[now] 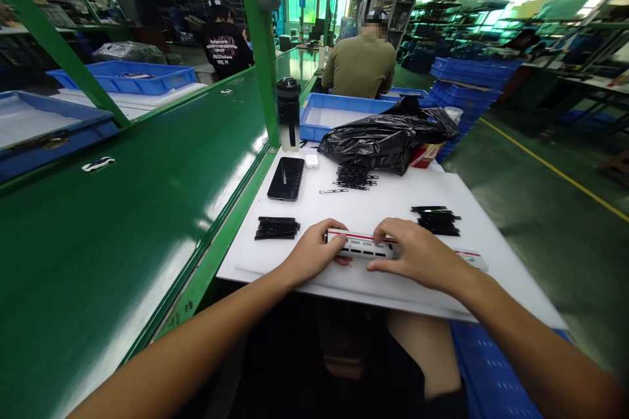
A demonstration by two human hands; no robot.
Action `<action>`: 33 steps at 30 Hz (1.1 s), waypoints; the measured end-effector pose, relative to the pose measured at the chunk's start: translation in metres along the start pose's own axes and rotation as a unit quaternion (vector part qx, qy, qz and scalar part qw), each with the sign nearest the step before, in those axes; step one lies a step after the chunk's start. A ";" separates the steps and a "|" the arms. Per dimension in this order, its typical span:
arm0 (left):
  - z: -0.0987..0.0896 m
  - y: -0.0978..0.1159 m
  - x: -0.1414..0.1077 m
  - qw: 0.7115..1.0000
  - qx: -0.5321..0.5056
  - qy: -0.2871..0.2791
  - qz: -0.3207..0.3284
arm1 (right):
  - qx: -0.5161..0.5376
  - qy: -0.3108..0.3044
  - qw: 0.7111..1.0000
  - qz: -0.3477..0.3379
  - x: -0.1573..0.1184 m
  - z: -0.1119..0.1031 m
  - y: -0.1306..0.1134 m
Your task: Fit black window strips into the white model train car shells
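White plastic, by the look of it: in the head view, a toy train [362, 248] with a red stripe is being held over the near part of the white board [314, 213]. One end is pinched between thumb and fingers by the left hand [317, 250]; farther along, the body is straddled by the right hand [415, 252], though whether a grip is closed there cannot be told. If the train is pressed unevenly, it could be twisted out of the pinch, and the stripe could be scuffed. If the right arm is swung wide, the black strips [436, 220] beyond it could be scattered. Now the hidden parts: the underside is not shown, and the middle is covered by blurred fingers. Past the right wrist a white piece [472, 260] is glimpsed, perhaps the train's far end, perhaps separate. The black frames [354, 178] are too tangled to be counted.
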State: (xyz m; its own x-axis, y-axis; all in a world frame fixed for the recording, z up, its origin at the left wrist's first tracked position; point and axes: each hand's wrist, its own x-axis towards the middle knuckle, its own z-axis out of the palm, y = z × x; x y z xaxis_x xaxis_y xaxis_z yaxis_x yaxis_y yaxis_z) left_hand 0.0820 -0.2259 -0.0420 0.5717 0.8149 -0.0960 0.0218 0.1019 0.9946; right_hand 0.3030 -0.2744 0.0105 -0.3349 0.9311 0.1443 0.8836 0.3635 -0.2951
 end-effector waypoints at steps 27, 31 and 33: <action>-0.002 0.002 -0.002 0.998 -0.022 -0.028 0.046 | 0.411 0.113 0.856 0.291 -0.025 -0.002 -0.022; -0.002 0.002 -0.004 0.998 0.012 -0.028 0.058 | 0.402 0.158 0.838 0.334 -0.038 0.015 -0.034; -0.002 0.003 -0.005 0.997 0.022 -0.036 0.063 | 0.404 0.164 0.835 0.336 -0.037 0.021 -0.041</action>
State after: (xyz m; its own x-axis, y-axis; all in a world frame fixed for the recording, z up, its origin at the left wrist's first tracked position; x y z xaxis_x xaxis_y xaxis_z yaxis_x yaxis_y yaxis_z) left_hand 0.0772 -0.2286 -0.0385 0.6293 0.7765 0.0316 -0.0190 -0.0252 0.9995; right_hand 0.2721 -0.3227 -0.0023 0.3725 0.9227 -0.0994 0.2816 -0.2145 -0.9353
